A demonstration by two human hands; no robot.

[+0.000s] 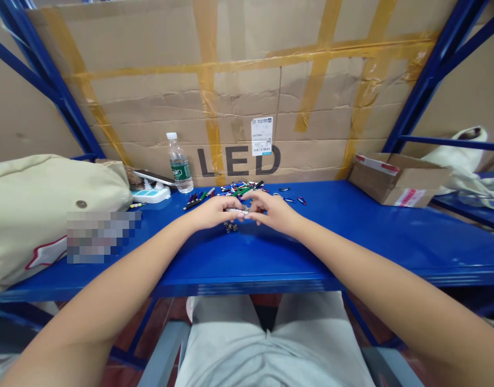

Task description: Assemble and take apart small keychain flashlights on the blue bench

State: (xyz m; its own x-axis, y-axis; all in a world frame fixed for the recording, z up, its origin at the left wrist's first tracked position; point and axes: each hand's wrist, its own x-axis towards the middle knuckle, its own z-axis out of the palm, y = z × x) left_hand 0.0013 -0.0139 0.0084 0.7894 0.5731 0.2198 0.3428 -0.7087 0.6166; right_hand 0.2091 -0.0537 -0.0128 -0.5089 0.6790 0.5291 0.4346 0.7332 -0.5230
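Pinches a slim silvery piece (233,209) between thumb and bent fingers of the left hand (214,211), just above the blue table (230,263). Touches its end with the right hand (274,211), half curled; cannot tell whether gripping there. Partly hides a heap of small coloured cylinders (242,189) beyond, near loose carabiners (301,200). Includes small metal parts (230,228) below, a water bottle (180,169) left, a cardboard box (395,180) right.

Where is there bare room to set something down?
Blue tabletop lies bare between the carabiners and small cardboard box, also between the forearms toward the front edge. Crowded: pen-like items behind the left hand; bag far left.
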